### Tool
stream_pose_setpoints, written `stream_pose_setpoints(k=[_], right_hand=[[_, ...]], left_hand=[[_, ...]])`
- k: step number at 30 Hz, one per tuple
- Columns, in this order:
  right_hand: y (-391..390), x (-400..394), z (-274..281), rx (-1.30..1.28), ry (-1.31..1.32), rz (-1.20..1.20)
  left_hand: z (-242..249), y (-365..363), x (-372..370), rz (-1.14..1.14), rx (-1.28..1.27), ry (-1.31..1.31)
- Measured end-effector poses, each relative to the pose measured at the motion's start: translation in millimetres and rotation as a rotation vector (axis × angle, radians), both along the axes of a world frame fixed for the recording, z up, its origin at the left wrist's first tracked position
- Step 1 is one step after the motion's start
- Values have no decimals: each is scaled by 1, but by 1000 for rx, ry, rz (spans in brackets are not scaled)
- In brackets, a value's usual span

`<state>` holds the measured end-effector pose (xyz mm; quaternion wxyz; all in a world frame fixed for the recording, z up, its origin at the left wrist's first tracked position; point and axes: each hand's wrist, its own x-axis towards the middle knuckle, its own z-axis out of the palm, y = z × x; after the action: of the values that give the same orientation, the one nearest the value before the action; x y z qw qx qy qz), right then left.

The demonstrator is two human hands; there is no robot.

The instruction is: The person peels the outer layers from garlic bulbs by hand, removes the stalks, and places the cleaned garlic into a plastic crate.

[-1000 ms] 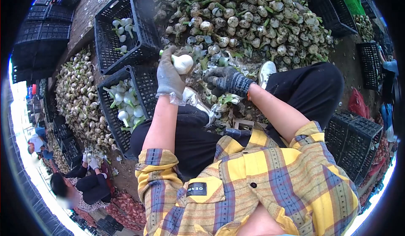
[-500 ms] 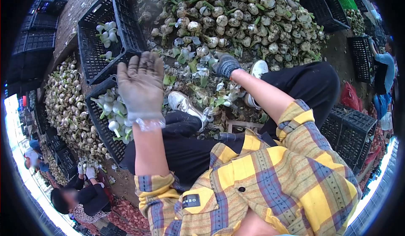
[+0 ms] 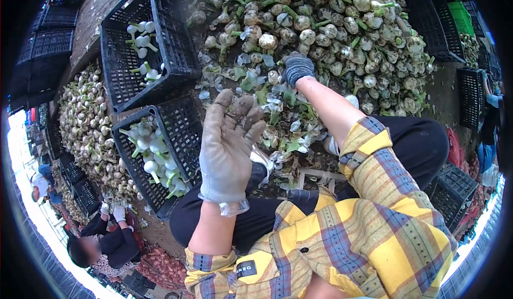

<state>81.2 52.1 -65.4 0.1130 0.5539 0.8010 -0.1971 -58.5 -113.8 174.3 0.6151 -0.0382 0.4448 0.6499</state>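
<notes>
My left hand (image 3: 230, 144), in a soiled pale glove with clear wrapping at the wrist, is held palm up with its fingers apart and half curled, nothing in it. It hovers over my leg, beside a black crate (image 3: 179, 125) of clean white garlic bulbs (image 3: 152, 144). My right hand (image 3: 298, 70), in a dark grey knit glove, reaches to the near edge of a heap of dirt-covered garlic bulbs (image 3: 320, 32). Its fingers are curled down among the bulbs, and what they grip is hidden. Loose peelings (image 3: 267, 99) litter the ground between both hands.
Another black crate (image 3: 179, 58) at upper left holds several clean bulbs. A second heap of garlic (image 3: 88, 123) lies farther left, where a person in gloves (image 3: 112, 240) sits. Stacked crates (image 3: 451, 189) stand at right, with another person (image 3: 489, 123) beyond.
My left hand has moved right and nearer my body, away from the crates. My right hand has moved up to the heap. More clean bulbs now show in the upper crate.
</notes>
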Motion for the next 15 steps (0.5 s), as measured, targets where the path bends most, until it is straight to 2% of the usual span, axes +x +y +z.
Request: stream_pose_setpoints(k=[2, 4, 5, 7, 8, 10, 11, 12, 13, 14, 15], right_hand=[[-7, 12, 2, -6, 141, -94], [-9, 17, 21, -77, 241, -233], [-9, 22, 33, -209, 217, -279], [-11, 24, 23, -392, 348, -357], [-21, 27, 25, -693, 676, -536], [-36, 28, 52, -757, 936, -603], [-56, 23, 111, -964, 1154, -721], [-63, 19, 130, -987, 1147, -745], [-69, 16, 149, -1010, 1138, -768], [-80, 19, 169, -1039, 1271, -744], [-83, 20, 174, -1010, 1274, -652]], left_hand=[[-5, -2, 0, -16, 15, -1], [-13, -2, 5, -46, 5, 170], [-17, -3, 7, -60, 0, 258], [-25, -1, 9, -145, -36, 390], [-29, 0, 12, -158, -61, 467], [-43, 4, 16, -183, -64, 613], [-54, 5, 17, -194, -47, 680], [-57, 5, 19, -203, -29, 746], [-52, 4, 23, -239, -20, 698], [-47, 3, 28, -276, -13, 650], [-42, 2, 31, -314, -9, 603]])
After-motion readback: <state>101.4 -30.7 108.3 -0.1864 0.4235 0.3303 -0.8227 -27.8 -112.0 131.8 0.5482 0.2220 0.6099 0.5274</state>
